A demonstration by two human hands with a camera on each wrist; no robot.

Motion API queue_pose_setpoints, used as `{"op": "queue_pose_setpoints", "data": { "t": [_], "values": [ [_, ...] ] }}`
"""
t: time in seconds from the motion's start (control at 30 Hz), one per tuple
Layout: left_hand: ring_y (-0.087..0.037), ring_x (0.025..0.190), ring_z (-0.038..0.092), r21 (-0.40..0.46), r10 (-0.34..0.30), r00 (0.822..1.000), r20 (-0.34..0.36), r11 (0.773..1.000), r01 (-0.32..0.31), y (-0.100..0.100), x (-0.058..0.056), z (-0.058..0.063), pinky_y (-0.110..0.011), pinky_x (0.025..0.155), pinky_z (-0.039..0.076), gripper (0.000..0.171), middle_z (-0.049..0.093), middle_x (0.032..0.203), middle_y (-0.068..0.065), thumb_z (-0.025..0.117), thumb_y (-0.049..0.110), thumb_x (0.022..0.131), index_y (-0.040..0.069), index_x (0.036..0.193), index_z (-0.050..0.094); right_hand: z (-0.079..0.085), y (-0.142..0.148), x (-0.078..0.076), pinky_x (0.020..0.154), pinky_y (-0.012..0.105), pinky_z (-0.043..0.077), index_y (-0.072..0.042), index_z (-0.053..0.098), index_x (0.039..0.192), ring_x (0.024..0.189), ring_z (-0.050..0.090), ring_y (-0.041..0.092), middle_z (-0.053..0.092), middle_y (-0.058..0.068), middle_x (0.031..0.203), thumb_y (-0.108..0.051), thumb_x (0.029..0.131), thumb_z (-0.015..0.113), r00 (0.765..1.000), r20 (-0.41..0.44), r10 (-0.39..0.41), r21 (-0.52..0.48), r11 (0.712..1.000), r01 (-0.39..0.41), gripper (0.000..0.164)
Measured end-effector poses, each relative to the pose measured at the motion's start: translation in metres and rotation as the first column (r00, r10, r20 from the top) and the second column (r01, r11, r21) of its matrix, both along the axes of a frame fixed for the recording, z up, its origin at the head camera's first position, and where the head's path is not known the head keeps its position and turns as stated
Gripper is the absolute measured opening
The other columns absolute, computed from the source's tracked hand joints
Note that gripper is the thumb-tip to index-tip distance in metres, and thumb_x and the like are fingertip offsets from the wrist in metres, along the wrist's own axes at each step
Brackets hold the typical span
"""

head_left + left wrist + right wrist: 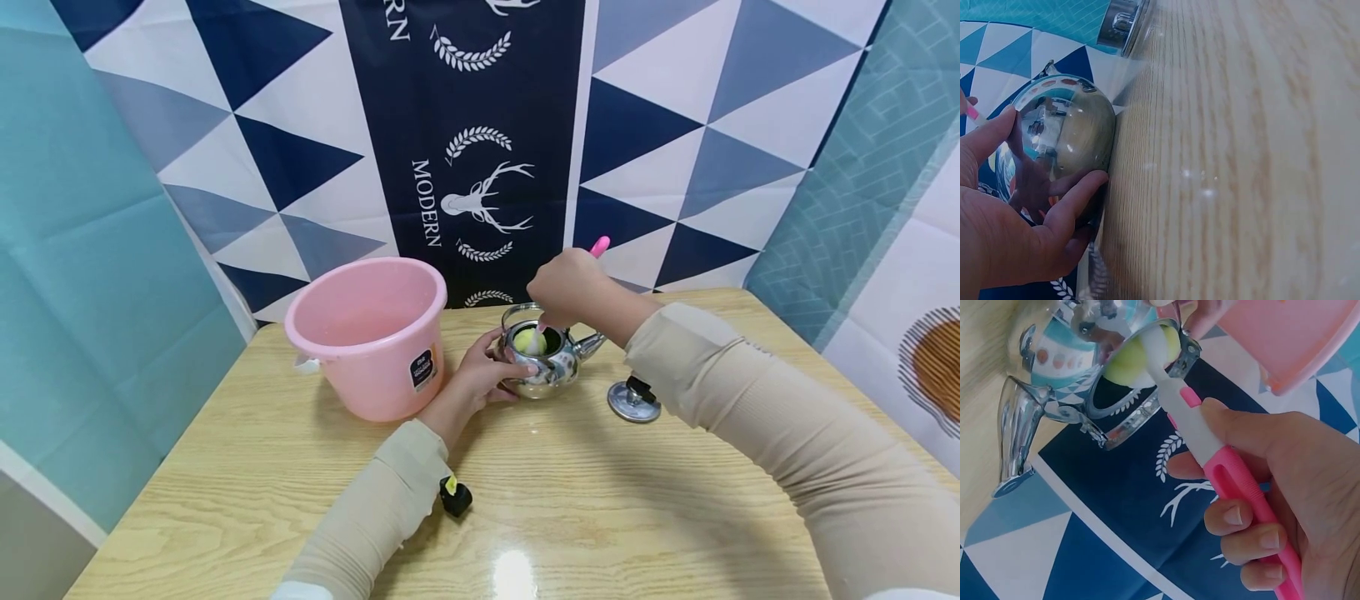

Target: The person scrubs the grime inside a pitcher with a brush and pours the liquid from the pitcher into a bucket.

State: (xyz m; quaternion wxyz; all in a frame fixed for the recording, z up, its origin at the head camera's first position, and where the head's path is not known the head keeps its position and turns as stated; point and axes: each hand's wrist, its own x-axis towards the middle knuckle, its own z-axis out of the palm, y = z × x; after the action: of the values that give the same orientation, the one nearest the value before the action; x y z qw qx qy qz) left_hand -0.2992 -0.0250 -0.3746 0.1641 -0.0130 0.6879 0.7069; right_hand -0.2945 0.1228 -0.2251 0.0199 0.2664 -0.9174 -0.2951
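Note:
A shiny metal teapot [551,375] stands on the table without its lid, its mouth showing and its spout towards the right. My left hand [483,371] holds it from the left, thumb high on the side and fingers lower down on the curved body [1063,134]. My right hand [567,287] grips the pink and white handle of a sponge brush [1235,475], thumb along the handle and fingers wrapped round it. The brush's yellow-green sponge head [1129,362] is in the teapot's mouth, its lower part hidden inside.
Left of the teapot stands a pink bucket [375,375], close to my left forearm. The teapot's metal lid [633,404] with a black knob lies on the table to the right, beneath my right forearm. A patterned cloth wall [480,108] rises behind the table's back edge.

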Motion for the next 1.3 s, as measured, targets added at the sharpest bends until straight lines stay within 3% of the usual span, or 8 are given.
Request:
{"op": "queue_pose_setpoints", "data": {
  "t": [0.17,0.53,0.87,1.07,1.3],
  "values": [
    [-0.028,0.093,0.063,0.002,-0.001,1.0,-0.001,1.0,0.001,0.001,0.001,0.001,-0.048,0.069,0.059,0.088,0.047,0.129,-0.014,0.085,0.001,0.072,0.03,0.145,0.044,-0.002,0.0,-0.003,0.054,0.034,0.051,-0.013,0.073,0.082,0.057,0.051,0.016,0.058,-0.002,0.061,-0.047,0.09,0.066,0.999,-0.002,-0.048,-0.007,0.999,0.048,0.035],
    [-0.029,0.091,0.063,-0.007,0.004,1.0,-0.001,1.0,-0.004,0.003,0.001,0.003,-0.047,0.068,0.06,0.087,0.048,0.126,-0.012,0.086,0.002,0.071,0.032,0.143,0.047,0.002,-0.003,0.001,0.05,0.027,0.043,-0.012,0.068,0.072,0.058,0.05,0.015,0.055,-0.003,0.06,-0.032,0.087,0.07,0.989,-0.039,-0.142,0.029,0.989,0.143,0.024],
    [-0.028,0.091,0.063,-0.01,0.013,1.0,0.008,1.0,-0.013,0.003,0.0,0.002,-0.046,0.066,0.06,0.086,0.049,0.123,-0.012,0.086,0.002,0.071,0.032,0.142,0.048,0.011,-0.006,0.008,0.059,0.03,0.049,-0.015,0.074,0.088,0.066,0.054,0.015,0.062,-0.004,0.069,-0.046,0.082,0.074,0.979,0.056,-0.195,0.061,0.98,0.192,0.032],
    [-0.028,0.088,0.064,-0.005,0.011,1.0,0.012,1.0,-0.011,0.001,0.001,0.003,-0.048,0.069,0.059,0.086,0.05,0.124,-0.012,0.085,0.001,0.072,0.031,0.143,0.047,0.01,-0.008,0.01,0.059,0.034,0.052,-0.014,0.074,0.093,0.065,0.054,0.016,0.063,-0.004,0.069,-0.049,0.083,0.073,0.983,0.109,-0.148,0.023,0.989,0.146,0.036],
    [-0.027,0.087,0.065,0.005,-0.006,1.0,0.012,1.0,0.006,-0.001,0.002,0.004,-0.049,0.071,0.059,0.087,0.048,0.13,-0.013,0.085,0.001,0.072,0.03,0.144,0.045,0.006,-0.012,0.008,0.057,0.034,0.054,-0.013,0.073,0.088,0.061,0.052,0.016,0.06,-0.003,0.066,-0.042,0.083,0.076,0.997,0.061,-0.051,-0.043,0.998,0.053,0.029]
  ]
}}
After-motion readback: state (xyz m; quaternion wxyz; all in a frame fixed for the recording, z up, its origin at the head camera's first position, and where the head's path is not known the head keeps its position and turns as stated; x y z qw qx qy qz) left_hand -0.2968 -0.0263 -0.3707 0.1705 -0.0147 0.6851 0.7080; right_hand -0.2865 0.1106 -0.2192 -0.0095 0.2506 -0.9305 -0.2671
